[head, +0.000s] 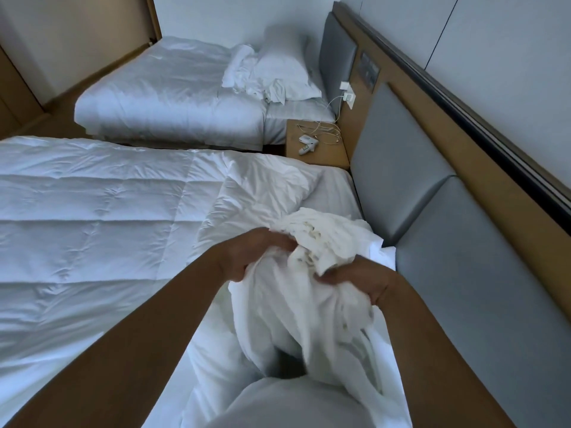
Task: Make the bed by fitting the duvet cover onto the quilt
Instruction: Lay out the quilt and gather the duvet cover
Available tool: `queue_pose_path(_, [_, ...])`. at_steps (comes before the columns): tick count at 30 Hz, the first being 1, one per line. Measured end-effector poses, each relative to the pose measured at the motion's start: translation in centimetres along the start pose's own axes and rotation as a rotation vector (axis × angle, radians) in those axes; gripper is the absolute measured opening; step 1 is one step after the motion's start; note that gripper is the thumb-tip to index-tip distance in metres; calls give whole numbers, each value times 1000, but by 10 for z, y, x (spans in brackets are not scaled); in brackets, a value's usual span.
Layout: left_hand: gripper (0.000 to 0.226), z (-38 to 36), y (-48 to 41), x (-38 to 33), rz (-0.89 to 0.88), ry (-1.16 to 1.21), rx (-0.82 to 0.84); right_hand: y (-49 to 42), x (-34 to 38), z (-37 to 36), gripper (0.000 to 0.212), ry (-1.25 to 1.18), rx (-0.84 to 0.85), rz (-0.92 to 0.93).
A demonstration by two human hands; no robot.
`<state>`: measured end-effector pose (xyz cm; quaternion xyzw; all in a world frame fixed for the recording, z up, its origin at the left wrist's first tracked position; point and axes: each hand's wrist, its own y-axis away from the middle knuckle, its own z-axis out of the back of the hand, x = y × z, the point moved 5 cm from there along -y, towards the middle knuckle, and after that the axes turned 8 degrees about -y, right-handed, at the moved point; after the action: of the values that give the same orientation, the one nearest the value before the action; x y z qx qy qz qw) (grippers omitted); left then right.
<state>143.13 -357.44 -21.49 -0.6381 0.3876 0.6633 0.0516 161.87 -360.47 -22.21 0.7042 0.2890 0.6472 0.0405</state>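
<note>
from the head view, the left hand (247,254) and right hand (361,282) both had their fingers curled into a bunched white cotton duvet cover (312,291), gripping it just above the near bed. the white stitched quilt (102,217) lay spread flat across that bed, left of the hands. beyond stood a wooden bedside tabletop (318,149) with cables, then a second bed with a white pillow (287,72).
</note>
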Motion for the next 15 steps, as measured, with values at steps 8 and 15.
queue_pose_path(8, [44, -23, 13, 22, 130, -174, 267, -24, 20, -11, 21, -215, -108, 161])
queue_pose_path(15, [38, 12, 5, 8, -13, 1, 96, -13, -13, -9, 18, 17, -54, -129])
